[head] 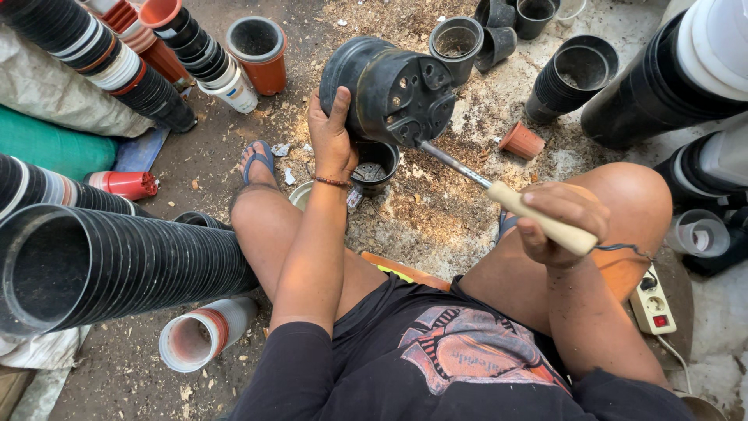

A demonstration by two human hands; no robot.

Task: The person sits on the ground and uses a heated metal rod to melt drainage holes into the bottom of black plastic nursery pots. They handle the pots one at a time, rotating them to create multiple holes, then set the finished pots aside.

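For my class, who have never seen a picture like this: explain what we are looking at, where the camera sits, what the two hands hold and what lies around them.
There is one picture, taken by a camera worn on a person's head and looking down, so you see their own arms and knees. They sit on dusty ground. The left hand grips a black plastic pot turned on its side, its holed base facing the camera. The right hand holds a tool with a pale handle; its metal rod touches the pot's base. A cord runs from the handle towards a white power strip. Long stacks of nested pots lie on the left, and loose black and orange pots further off.
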